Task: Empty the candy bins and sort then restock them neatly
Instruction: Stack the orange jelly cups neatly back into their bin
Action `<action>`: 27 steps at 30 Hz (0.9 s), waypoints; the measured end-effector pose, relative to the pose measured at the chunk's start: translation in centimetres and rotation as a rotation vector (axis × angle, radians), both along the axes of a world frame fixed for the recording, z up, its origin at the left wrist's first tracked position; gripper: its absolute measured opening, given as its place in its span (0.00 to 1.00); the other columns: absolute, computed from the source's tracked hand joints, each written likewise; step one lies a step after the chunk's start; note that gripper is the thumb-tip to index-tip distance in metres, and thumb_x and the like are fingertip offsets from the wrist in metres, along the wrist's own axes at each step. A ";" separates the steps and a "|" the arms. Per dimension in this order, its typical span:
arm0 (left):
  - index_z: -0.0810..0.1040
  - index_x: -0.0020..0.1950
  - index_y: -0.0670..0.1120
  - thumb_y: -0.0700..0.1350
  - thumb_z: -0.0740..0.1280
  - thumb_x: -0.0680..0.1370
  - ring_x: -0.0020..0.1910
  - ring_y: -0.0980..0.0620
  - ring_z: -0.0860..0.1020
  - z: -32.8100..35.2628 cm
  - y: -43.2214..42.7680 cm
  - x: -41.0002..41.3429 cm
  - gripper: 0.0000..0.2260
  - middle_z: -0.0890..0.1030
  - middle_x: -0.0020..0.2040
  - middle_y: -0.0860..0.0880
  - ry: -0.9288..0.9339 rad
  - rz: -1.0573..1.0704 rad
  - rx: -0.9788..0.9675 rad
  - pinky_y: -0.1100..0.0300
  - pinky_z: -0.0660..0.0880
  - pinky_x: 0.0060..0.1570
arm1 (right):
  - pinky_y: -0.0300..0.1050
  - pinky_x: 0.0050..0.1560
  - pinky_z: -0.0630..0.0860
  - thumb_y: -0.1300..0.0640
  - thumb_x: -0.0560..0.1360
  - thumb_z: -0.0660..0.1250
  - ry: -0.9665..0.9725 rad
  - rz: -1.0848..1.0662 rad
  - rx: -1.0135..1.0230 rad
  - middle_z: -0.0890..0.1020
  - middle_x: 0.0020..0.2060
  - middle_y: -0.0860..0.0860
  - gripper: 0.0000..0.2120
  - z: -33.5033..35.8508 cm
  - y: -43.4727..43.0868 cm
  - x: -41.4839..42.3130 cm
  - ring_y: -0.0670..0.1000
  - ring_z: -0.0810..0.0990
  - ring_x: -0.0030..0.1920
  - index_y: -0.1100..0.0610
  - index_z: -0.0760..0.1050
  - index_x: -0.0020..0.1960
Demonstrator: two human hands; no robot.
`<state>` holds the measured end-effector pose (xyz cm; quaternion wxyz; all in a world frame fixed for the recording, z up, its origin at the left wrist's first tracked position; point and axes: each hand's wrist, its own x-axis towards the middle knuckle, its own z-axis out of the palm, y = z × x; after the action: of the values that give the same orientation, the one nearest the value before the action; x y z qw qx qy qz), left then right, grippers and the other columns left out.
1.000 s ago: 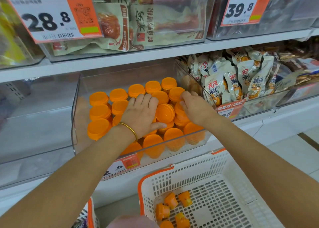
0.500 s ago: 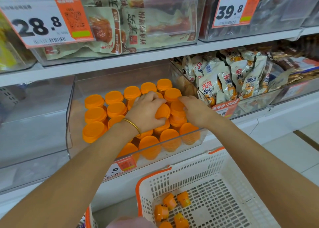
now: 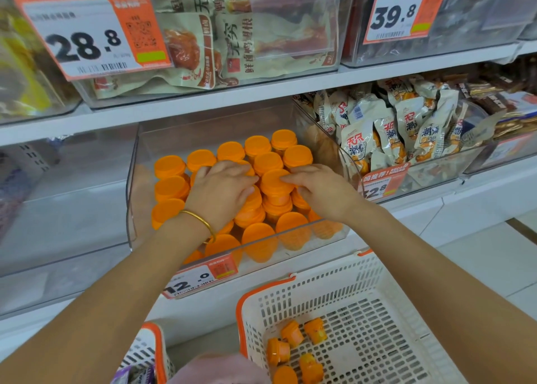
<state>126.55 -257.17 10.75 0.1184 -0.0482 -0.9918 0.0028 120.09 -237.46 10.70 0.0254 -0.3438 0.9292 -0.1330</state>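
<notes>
A clear bin (image 3: 139, 151) on the middle shelf holds several orange lidded candy cups (image 3: 200, 160), stacked in layers. My left hand (image 3: 220, 195), with a gold bangle on the wrist, lies on the middle of the pile with fingers curled over cups. My right hand (image 3: 322, 192) is beside it, its fingertips on the lid of the topmost cup (image 3: 273, 181) and its thumb under the rim. The fingertips of the two hands almost meet at that cup. Below, a white basket (image 3: 319, 282) with an orange rim holds several loose orange cups (image 3: 290, 333).
A bin of white snack packets (image 3: 392, 128) sits to the right, and a clear bin (image 3: 58, 195) to the left. A 12.0 price tag (image 3: 200, 276) hangs on the cup bin. Bagged snacks fill the upper shelf (image 3: 232, 96). A second basket (image 3: 151, 351) is at bottom left.
My left hand went from lying flat on the lids to curling over the middle cups. My right hand slid left, its fingers now on the topmost cup.
</notes>
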 end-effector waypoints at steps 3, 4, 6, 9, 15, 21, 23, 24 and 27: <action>0.67 0.71 0.61 0.57 0.56 0.80 0.71 0.48 0.58 -0.3 -0.2 0.7 0.19 0.63 0.74 0.54 -0.088 0.045 -0.009 0.49 0.56 0.62 | 0.55 0.70 0.62 0.60 0.82 0.54 -0.022 -0.015 0.003 0.62 0.74 0.49 0.22 0.0 -0.3 0.1 0.57 0.58 0.73 0.47 0.62 0.74; 0.66 0.72 0.61 0.59 0.56 0.79 0.70 0.47 0.58 -0.4 -0.2 0.7 0.20 0.64 0.73 0.52 -0.096 0.052 -0.020 0.50 0.57 0.62 | 0.55 0.70 0.62 0.61 0.81 0.54 -0.032 -0.019 -0.006 0.62 0.74 0.50 0.22 0.0 -0.3 0.1 0.57 0.58 0.72 0.48 0.63 0.74; 0.64 0.72 0.62 0.61 0.57 0.78 0.67 0.47 0.60 -0.4 -0.3 0.7 0.22 0.65 0.69 0.52 -0.100 0.055 -0.073 0.51 0.58 0.60 | 0.56 0.69 0.62 0.62 0.81 0.55 -0.057 -0.027 -0.036 0.63 0.74 0.51 0.22 -0.1 -0.4 0.1 0.58 0.59 0.72 0.49 0.64 0.73; 0.60 0.74 0.63 0.59 0.59 0.79 0.65 0.49 0.62 -0.4 -0.3 0.3 0.23 0.67 0.66 0.52 -0.089 0.066 -0.077 0.52 0.59 0.58 | 0.54 0.69 0.63 0.63 0.80 0.56 -0.092 -0.037 -0.096 0.65 0.72 0.51 0.21 -0.3 -0.3 -0.2 0.57 0.61 0.71 0.49 0.67 0.71; 0.58 0.75 0.58 0.58 0.61 0.78 0.67 0.48 0.63 -1.2 0.1 0.2 0.27 0.67 0.68 0.51 -0.053 0.086 -0.005 0.52 0.60 0.60 | 0.56 0.68 0.64 0.62 0.80 0.57 -0.095 -0.028 -0.101 0.67 0.71 0.52 0.20 -0.6 -0.2 -0.6 0.58 0.63 0.70 0.49 0.69 0.70; 0.64 0.73 0.57 0.59 0.61 0.77 0.65 0.47 0.65 0.4 0.9 2.8 0.24 0.69 0.67 0.51 0.045 0.083 0.079 0.51 0.61 0.58 | 0.42 0.66 0.65 0.68 0.78 0.58 -0.037 -0.047 -0.482 0.73 0.66 0.56 0.20 0.6 1.7 1.4 0.54 0.69 0.68 0.56 0.73 0.67; 0.70 0.69 0.54 0.58 0.61 0.77 0.60 0.46 0.70 0.6 2.3 4.7 0.21 0.73 0.63 0.50 0.195 -0.014 0.171 0.51 0.64 0.52 | 0.40 0.62 0.71 0.68 0.78 0.57 -0.070 -0.100 -0.718 0.77 0.61 0.54 0.18 0.9 3.7 3.3 0.49 0.74 0.63 0.58 0.75 0.64; 0.73 0.66 0.52 0.57 0.60 0.77 0.57 0.45 0.72 0.5 3.3 5.8 0.20 0.75 0.60 0.49 0.259 -0.086 0.225 0.52 0.66 0.49 | 0.36 0.57 0.72 0.69 0.78 0.57 -0.103 -0.130 -0.813 0.78 0.58 0.53 0.17 0.8 4.8 4.6 0.43 0.76 0.58 0.58 0.76 0.62; 0.76 0.61 0.47 0.54 0.58 0.78 0.53 0.42 0.76 -1.5 6.7 8.6 0.18 0.78 0.55 0.45 0.272 -0.304 0.292 0.49 0.71 0.47 | 0.33 0.46 0.77 0.70 0.79 0.56 -0.272 -0.260 -0.971 0.79 0.51 0.44 0.16 -1.0 7.9 8.3 0.37 0.79 0.48 0.55 0.77 0.56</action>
<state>135.12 -250.43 9.24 0.2555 -0.1783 -0.9380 -0.1519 128.35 -229.57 9.71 -0.0335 -0.1771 0.7838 -0.5943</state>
